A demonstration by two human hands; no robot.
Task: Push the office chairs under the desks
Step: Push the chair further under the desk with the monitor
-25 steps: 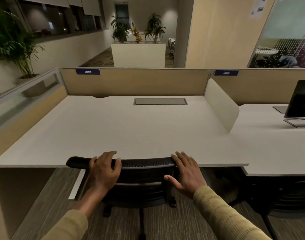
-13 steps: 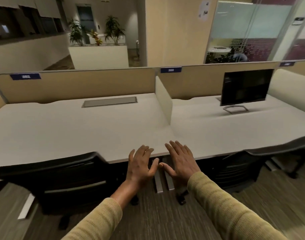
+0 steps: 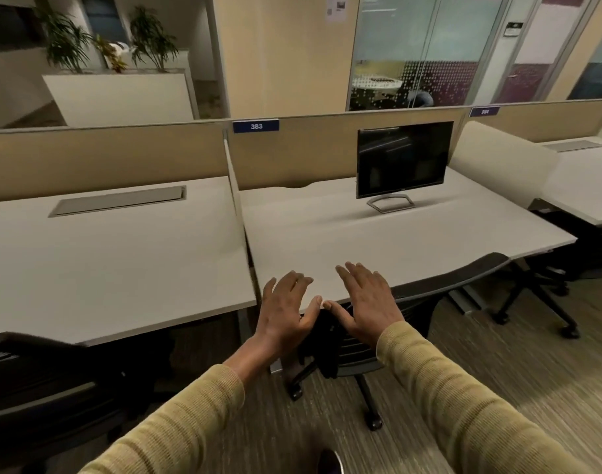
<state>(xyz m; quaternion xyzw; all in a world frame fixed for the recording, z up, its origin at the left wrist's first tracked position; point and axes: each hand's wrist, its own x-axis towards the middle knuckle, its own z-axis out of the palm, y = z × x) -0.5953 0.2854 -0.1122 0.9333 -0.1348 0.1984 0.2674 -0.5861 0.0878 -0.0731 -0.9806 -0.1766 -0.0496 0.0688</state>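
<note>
A black mesh office chair (image 3: 439, 285) stands at the front edge of the white desk (image 3: 412, 241) marked 383, its backrest angled to the right and its wheeled base showing on the carpet. My left hand (image 3: 284, 309) and my right hand (image 3: 366, 302) hover open, fingers spread, over the desk's front edge just left of the chair's backrest, touching nothing. Another black chair (image 3: 36, 374) sits at the lower left, tucked against the left white desk (image 3: 104, 265).
A dark monitor (image 3: 404, 159) stands on desk 383. A low divider (image 3: 233, 186) separates the two desks. A third desk (image 3: 580, 186) and another chair base (image 3: 545, 302) lie to the right. Beige partitions run along the back; carpet floor is open at lower right.
My hands left the first chair's backrest at the left desk. The view swung right, and both open hands now hover near the second chair at desk 383.
</note>
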